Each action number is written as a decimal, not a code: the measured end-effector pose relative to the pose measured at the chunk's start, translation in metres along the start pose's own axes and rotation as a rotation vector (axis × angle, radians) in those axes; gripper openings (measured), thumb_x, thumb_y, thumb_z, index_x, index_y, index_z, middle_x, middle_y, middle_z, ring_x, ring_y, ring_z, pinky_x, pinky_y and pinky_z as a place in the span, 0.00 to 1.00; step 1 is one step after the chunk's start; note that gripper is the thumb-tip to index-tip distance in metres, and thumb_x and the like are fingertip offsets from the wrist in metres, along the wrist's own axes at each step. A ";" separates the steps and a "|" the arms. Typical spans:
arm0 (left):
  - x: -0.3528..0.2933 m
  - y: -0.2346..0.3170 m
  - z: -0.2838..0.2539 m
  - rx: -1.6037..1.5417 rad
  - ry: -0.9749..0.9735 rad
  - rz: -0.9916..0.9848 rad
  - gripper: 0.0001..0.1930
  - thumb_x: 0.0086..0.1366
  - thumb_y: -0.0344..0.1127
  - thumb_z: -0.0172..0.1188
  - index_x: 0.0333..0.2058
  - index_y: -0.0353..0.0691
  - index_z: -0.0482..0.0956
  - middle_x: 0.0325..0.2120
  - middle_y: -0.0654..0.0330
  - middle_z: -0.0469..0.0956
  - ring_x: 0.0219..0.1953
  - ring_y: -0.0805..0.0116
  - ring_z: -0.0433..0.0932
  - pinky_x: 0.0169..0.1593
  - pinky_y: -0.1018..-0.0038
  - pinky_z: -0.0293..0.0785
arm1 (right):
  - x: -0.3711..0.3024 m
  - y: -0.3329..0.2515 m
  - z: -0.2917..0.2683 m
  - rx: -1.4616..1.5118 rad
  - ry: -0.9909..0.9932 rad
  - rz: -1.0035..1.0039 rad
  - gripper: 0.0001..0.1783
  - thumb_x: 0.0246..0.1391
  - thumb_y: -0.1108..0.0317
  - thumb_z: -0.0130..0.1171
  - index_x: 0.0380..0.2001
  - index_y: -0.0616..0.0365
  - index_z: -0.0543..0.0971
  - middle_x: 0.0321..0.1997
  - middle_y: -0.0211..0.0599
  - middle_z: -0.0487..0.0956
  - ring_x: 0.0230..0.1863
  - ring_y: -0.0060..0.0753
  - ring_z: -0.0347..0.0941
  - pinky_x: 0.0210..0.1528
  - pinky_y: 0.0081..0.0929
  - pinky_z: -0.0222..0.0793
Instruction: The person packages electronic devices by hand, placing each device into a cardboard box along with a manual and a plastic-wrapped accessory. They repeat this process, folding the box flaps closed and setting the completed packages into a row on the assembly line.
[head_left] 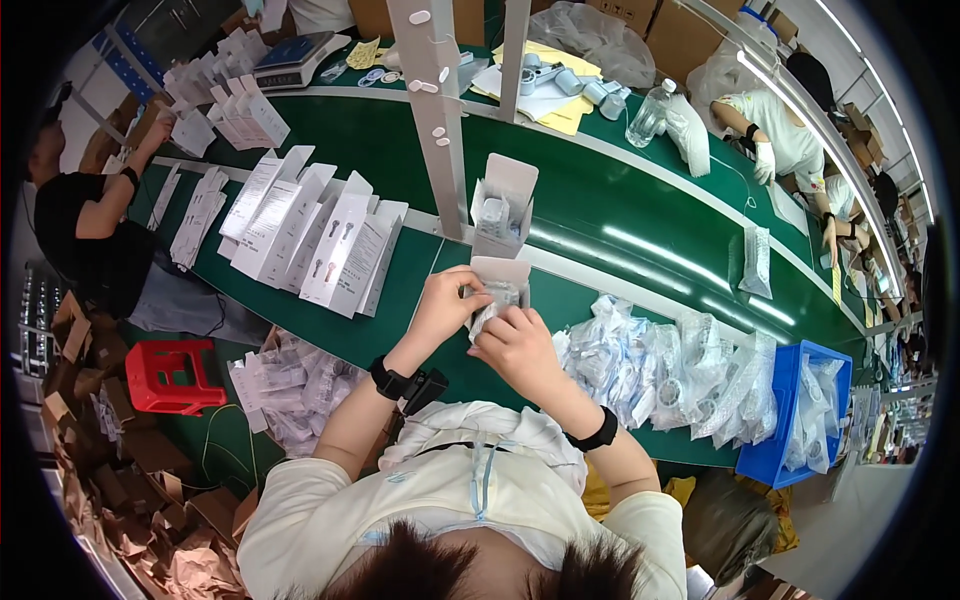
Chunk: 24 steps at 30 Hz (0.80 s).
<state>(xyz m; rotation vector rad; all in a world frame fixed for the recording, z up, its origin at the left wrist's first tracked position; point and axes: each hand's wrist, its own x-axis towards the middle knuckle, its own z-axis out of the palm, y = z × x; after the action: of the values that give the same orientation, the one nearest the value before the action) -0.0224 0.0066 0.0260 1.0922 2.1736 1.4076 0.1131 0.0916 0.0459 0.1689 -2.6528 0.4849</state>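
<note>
In front of me an open white carton [503, 268] stands on the green bench with its lid flap raised. A clear plastic bag [487, 318] with something in it is at the carton's mouth; its contents are hard to make out. My left hand [447, 308] pinches the bag from the left, thumb and fingers together. From the right, my right hand [522, 352] has its fingers curled onto the bag's near end. Just behind stands a second open white carton [503, 190] with a wrapped item [493, 217] inside.
To the left stand rows of open white cartons [310, 235]. Bagged parts [625, 355] lie at right beside a blue bin [783, 410]. A metal post [432, 110] rises ahead before the green conveyor [640, 215]. Co-workers sit left and far right; a red stool [175, 375] is at lower left.
</note>
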 end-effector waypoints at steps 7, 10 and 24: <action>-0.009 -0.006 -0.008 0.032 0.056 0.021 0.07 0.43 0.26 0.63 0.20 0.31 0.75 0.19 0.59 0.73 0.17 0.71 0.68 0.22 0.77 0.62 | 0.007 0.011 -0.017 0.303 0.082 0.131 0.07 0.40 0.69 0.60 0.22 0.57 0.72 0.26 0.32 0.69 0.26 0.37 0.67 0.28 0.32 0.65; -0.008 -0.007 -0.013 0.053 0.056 0.052 0.07 0.43 0.26 0.63 0.21 0.32 0.75 0.19 0.59 0.73 0.17 0.71 0.68 0.22 0.77 0.63 | 0.014 0.015 -0.018 0.345 0.034 0.137 0.07 0.40 0.71 0.59 0.23 0.58 0.72 0.25 0.33 0.70 0.26 0.37 0.67 0.28 0.32 0.65; -0.009 -0.009 -0.011 0.021 0.066 0.072 0.06 0.43 0.26 0.63 0.22 0.32 0.75 0.20 0.60 0.73 0.17 0.72 0.67 0.22 0.78 0.62 | 0.006 0.018 0.030 0.012 0.090 -0.037 0.10 0.39 0.66 0.61 0.25 0.59 0.74 0.31 0.33 0.72 0.36 0.35 0.68 0.37 0.32 0.67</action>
<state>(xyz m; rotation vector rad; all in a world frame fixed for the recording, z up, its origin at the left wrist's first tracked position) -0.0272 -0.0090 0.0223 1.1581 2.2198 1.4757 0.0924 0.0970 0.0172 0.1950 -2.5551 0.4849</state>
